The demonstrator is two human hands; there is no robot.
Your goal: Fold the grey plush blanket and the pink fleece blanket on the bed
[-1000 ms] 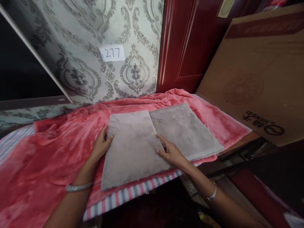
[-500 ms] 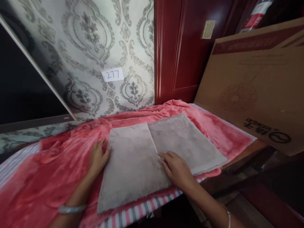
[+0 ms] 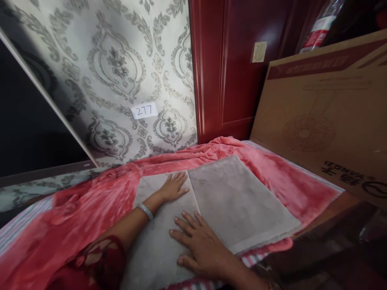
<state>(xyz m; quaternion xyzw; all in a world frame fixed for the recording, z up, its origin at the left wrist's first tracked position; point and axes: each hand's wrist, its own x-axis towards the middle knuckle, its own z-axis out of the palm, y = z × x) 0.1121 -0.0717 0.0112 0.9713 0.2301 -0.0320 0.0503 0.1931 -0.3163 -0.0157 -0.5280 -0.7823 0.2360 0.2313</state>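
A grey plush cloth (image 3: 238,201) lies folded into two flat panels on a pink fleece blanket (image 3: 90,213). My left hand (image 3: 174,186) rests flat, fingers spread, on the far end of the left panel, close to the fold line. Nearer to me, my right hand (image 3: 199,241) presses palm-down on the same left panel, its fingers apart and reaching toward the fold. Neither hand grips anything. A bangle sits on my left wrist.
A large cardboard box (image 3: 326,117) leans at the right against a dark red door (image 3: 229,68). Patterned wallpaper carries a paper label reading 277 (image 3: 144,110). A dark panel (image 3: 27,121) stands at the left. Striped bedding shows under the blanket's edge.
My left hand moved from the cloth's left edge up onto the far end of the left panel. My right hand slid from the fold onto the near part. The camera tilted up.
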